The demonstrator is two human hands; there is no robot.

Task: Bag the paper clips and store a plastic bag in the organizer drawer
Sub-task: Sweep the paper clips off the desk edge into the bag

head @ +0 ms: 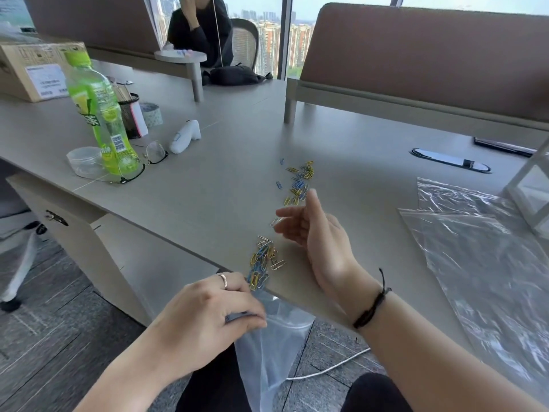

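Nearest, below the desk (208, 209) edge: left hand (205, 319) pinched the rim of a hanging bag (267, 352), mouth held open under the lip. Thin, limp film, likely slippery; best gripped at the stiffer zip rim, as here. On the edge just above: near clips (263, 263), small, light, loose, probably easier swept than picked. Beyond: right hand (309, 227) on edge, fingers relaxed and spread, holding nothing, placed as a scraper. Farther: more clips (298, 182) scattered mid-desk. Right: spare bags (481, 263) lay flat. Far right: white frame (531, 185), maybe the organizer; drawer not visible.
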